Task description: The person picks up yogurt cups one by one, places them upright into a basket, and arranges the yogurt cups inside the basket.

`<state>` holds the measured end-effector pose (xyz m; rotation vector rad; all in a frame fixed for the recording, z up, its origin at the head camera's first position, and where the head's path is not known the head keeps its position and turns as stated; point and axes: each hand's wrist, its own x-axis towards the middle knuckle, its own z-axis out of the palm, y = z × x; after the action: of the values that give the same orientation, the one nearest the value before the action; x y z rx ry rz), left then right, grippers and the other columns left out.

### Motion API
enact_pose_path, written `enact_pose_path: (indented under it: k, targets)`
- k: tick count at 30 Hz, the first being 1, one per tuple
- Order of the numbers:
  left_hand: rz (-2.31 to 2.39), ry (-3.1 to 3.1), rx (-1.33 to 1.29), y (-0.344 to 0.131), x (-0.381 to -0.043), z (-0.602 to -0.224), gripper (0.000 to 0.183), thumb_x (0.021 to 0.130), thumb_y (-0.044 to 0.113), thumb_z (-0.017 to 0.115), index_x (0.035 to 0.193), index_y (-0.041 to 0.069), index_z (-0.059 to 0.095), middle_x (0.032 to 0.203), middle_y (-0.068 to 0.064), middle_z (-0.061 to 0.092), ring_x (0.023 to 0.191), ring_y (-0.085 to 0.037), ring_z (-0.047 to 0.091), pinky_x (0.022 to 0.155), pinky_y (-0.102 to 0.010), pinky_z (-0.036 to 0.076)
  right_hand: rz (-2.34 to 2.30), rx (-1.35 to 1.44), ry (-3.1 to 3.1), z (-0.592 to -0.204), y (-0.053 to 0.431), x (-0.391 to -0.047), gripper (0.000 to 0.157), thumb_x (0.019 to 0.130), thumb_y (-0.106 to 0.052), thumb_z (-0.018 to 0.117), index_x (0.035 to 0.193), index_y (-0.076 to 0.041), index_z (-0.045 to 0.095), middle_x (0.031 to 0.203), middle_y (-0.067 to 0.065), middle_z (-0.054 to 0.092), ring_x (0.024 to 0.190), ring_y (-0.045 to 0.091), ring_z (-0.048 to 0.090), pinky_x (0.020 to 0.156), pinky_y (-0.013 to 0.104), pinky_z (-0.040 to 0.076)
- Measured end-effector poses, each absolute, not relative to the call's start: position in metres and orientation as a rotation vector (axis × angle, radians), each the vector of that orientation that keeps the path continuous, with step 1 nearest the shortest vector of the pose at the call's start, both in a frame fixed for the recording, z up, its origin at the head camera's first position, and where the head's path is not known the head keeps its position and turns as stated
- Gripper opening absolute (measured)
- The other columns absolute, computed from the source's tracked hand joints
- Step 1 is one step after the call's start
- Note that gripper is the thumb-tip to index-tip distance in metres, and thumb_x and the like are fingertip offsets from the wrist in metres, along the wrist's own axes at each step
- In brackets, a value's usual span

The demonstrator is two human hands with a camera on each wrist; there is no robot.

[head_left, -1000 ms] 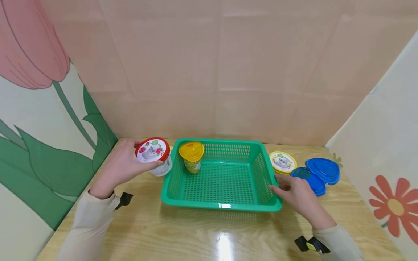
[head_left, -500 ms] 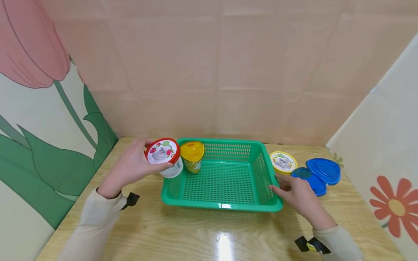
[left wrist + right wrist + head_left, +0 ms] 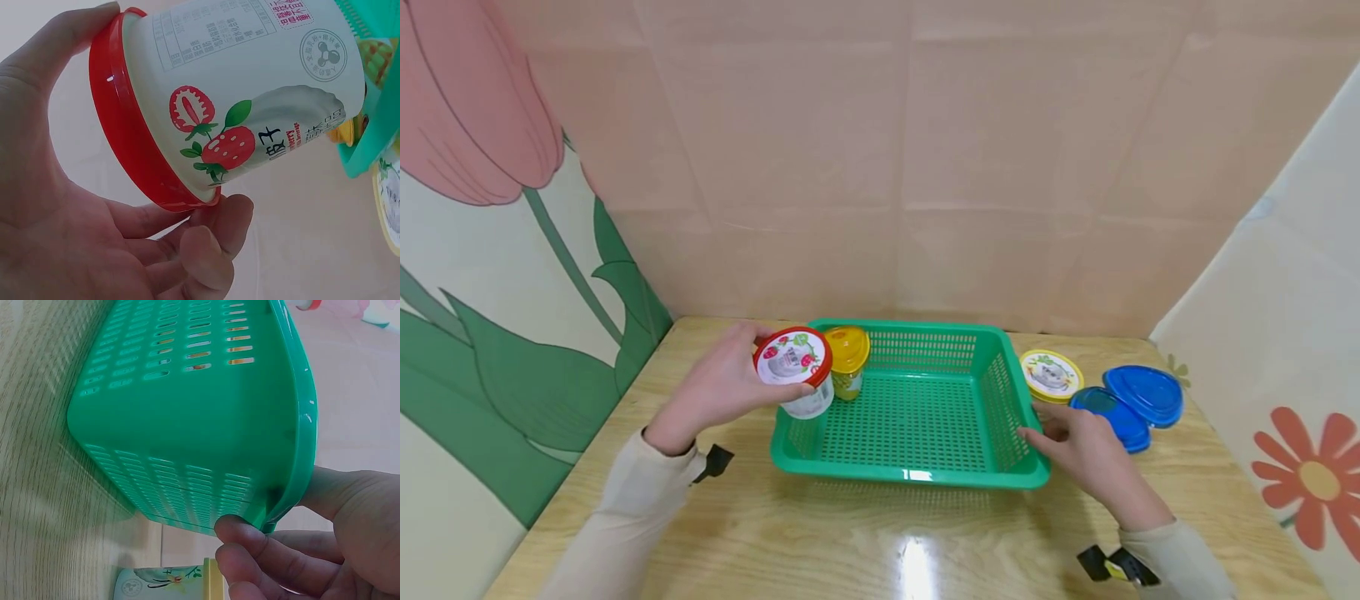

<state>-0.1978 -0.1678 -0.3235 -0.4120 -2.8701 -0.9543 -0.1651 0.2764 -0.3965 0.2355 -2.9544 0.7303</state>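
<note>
My left hand [image 3: 718,379] grips a white paper tub [image 3: 250,81] by its red lid [image 3: 792,357], thumb on the near side and fingers behind. Strawberries are printed on the tub, which hangs slightly tilted over the left end of a green plastic basket [image 3: 910,477]. Inside that basket, right beside the tub, stands a yellow cup with a yellow lid [image 3: 850,346], partly hidden by it. At the basket's other end my right hand [image 3: 1086,450] pinches the rim [image 3: 305,425], thumb inside and fingers outside.
Behind my right hand stands a tub with a yellow-rimmed lid [image 3: 1051,373]. Two blue-lidded containers [image 3: 1142,394] sit farther right on the wooden table [image 3: 820,542]. Another yellow-rimmed lid [image 3: 390,194] shows beside the basket in the left wrist view. Papered walls enclose the table.
My left hand has carried the red-lidded tub rightward, from beside the basket to over its left end, and slightly lower. The right hand and the basket have stayed in place.
</note>
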Motion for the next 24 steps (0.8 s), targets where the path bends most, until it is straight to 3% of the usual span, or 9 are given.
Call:
enact_pose_path:
  k: [24]
  targets:
    - [-0.854, -2.932, -0.429, -0.145, -0.204, -0.338, 0.089, 0.056, 0.073, 0.073, 0.116, 0.013, 0.050, 0.102, 0.002, 0.050, 0.083, -0.015, 0.051, 0.063, -0.027, 0.046, 0.736, 0.224, -2.944, -0.400, 0.278, -0.167, 0.055, 0.085, -0.042, 0.067, 0.122, -0.002, 0.060, 0.081, 0.002, 0.069, 0.072, 0.013, 0.061, 0.055, 0.027, 0.046]
